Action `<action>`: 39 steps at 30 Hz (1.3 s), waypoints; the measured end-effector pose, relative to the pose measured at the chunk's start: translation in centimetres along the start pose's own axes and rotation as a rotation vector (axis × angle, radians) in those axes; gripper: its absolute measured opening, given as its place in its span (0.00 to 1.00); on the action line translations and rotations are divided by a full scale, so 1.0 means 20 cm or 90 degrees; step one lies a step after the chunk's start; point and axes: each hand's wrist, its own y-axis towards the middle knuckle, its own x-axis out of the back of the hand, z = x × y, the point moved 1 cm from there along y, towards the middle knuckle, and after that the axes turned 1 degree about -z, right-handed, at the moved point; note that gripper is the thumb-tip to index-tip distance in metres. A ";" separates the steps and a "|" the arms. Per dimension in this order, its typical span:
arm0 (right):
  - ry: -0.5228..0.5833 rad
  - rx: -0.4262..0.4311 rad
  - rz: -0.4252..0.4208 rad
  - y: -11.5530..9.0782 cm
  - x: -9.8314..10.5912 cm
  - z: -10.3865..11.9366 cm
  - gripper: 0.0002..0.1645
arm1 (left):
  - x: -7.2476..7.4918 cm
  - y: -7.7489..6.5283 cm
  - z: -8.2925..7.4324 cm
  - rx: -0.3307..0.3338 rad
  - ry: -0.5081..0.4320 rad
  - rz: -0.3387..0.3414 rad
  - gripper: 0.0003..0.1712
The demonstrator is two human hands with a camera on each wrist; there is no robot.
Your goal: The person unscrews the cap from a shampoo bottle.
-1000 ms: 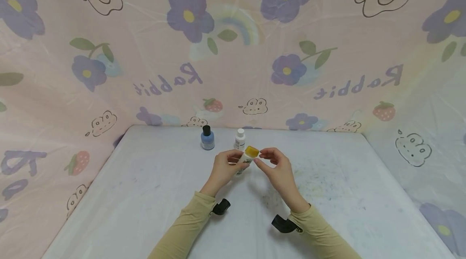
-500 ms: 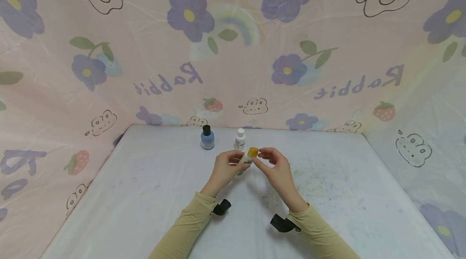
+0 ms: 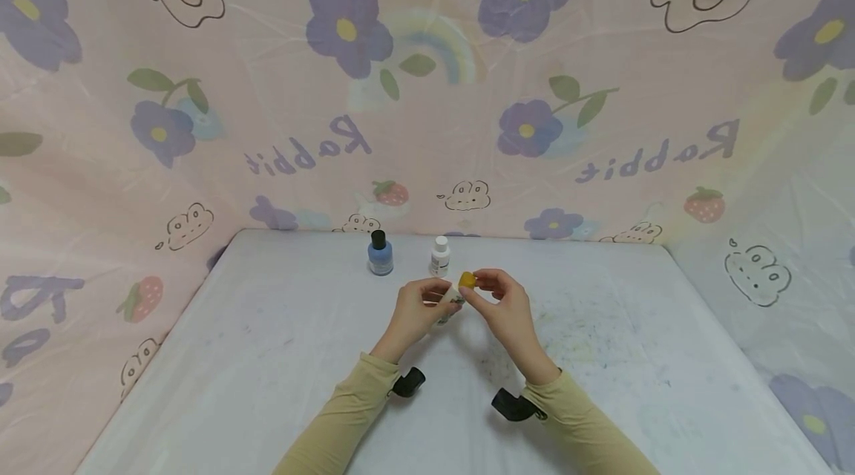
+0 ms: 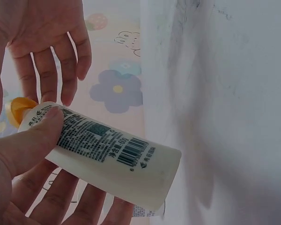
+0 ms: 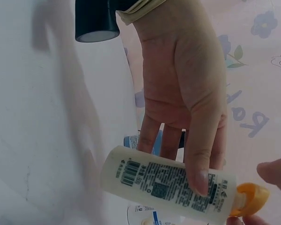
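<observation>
My left hand [image 3: 415,312] grips a white plastic bottle [image 4: 103,147] with dark print and a barcode, its thumb across the label and the fingers behind. The bottle is held tilted above the table. At its upper end is a flared yellow cap [image 5: 254,199], with a pale strip of neck showing between cap and body. My right hand [image 3: 502,306] has its thumb and fingertips around the cap. In the right wrist view, fingertips touch the cap's lower side, while the right thumb [image 5: 275,174] is just above it.
Behind the hands, a blue bottle with a black cap [image 3: 381,256] and a small white bottle [image 3: 440,256] stand upright near the table's back edge. The white-covered table [image 3: 267,326] is bordered by a printed pink curtain [image 3: 427,163]. Each wrist carries a black camera.
The yellow cap has turned and looks narrower, shifted slightly to the right. The right hand has rotated a little with it. The left hand stays nearly in place; the standing bottles have not moved.
</observation>
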 end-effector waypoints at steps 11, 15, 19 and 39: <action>-0.004 0.007 0.001 0.02 -0.01 0.00 0.19 | -0.01 0.00 0.00 0.007 0.009 0.008 0.17; -0.003 0.003 0.004 0.02 -0.01 -0.01 0.19 | -0.01 0.00 0.00 0.008 0.010 0.013 0.17; -0.009 0.004 0.007 0.02 -0.01 -0.01 0.18 | -0.01 0.00 0.00 0.012 0.008 0.016 0.17; -0.004 0.027 0.011 0.02 -0.02 -0.02 0.16 | -0.01 -0.01 0.00 0.015 0.009 0.018 0.16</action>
